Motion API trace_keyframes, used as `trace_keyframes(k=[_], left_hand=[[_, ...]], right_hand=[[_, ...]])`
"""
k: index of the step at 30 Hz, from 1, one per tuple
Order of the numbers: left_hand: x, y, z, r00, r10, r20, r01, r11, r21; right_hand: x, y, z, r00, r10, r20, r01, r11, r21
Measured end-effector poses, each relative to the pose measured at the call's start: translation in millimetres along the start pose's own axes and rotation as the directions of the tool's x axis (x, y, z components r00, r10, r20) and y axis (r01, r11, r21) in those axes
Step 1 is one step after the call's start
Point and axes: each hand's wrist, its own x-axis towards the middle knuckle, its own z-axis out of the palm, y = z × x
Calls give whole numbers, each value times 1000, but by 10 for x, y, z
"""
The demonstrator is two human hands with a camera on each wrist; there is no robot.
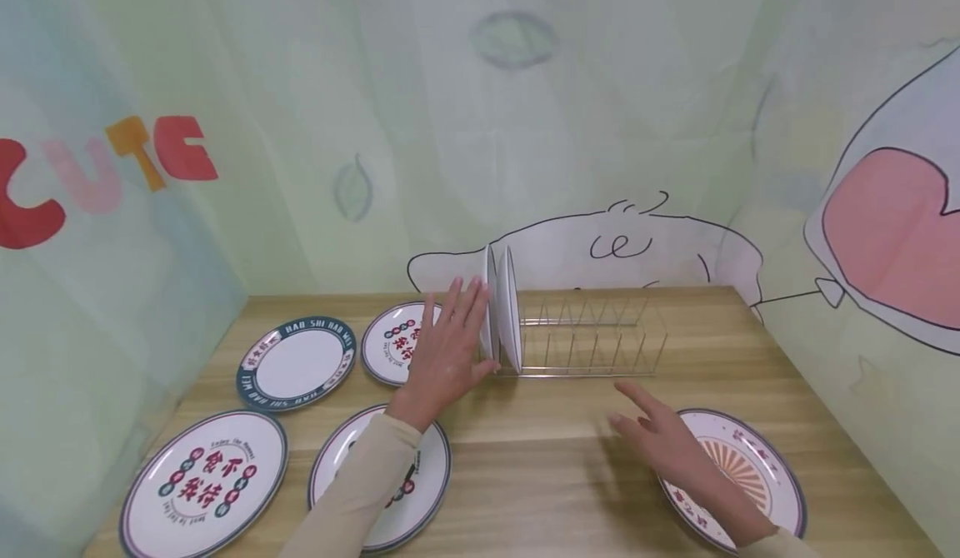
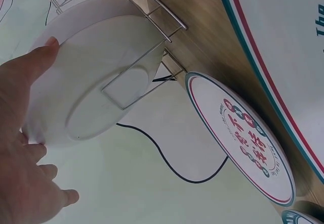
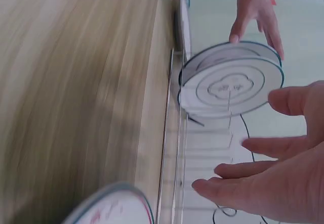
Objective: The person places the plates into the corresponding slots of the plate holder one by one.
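Note:
Two white plates (image 1: pixel 510 308) stand upright, side by side, at the left end of a wire dish rack (image 1: pixel 592 372). My left hand (image 1: pixel 447 358) touches the outer plate (image 2: pixel 111 77) from the left. Its fingers look straight and spread, and its thumb lies near the plate's edge in the left wrist view. The right hand (image 1: pixel 667 445) hovers in front of the rack, holding nothing, fingers extended and slightly blurred. Beneath it on the table lies a plate with an orange sunburst (image 1: pixel 738 470), partly covered by the hand and forearm.
On the left of the wooden table (image 1: pixel 540 458) lie a green-rimmed plate (image 1: pixel 300 366), a small printed plate (image 1: pixel 386 346), a larger printed plate (image 1: pixel 206 487) and another (image 1: pixel 420 500) partly under the left sleeve (image 1: pixel 360 475). A patterned cloth (image 1: pixel 420 125) hangs behind the rack.

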Motion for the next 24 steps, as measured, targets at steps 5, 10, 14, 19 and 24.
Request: trace_keyframes(k=[5,10,14,19,24], left_hand=[[12,-10,-2,1000,4,-18,-4,1000,-5],[17,-9,-3,1000,1,-14,-2,999,-38],[12,-4,-13,1000,1,-11,-2,999,-41],[14,3,-10,1000,4,-7,-4,999,-40],[9,6,-8,1000,-7,-5,6,999,-44]], right_hand=[[-148,140,-114,1000,16,-2,-16,962,-272],[-225,357,-100,1000,12,-27,-24,876,-483],[-291,511,-5,998,18,-57,-49,791,-609],[-367,552,60,995,59,-75,-94,753,-651],[-403,604,90,990,114,-79,-138,772,-620]])
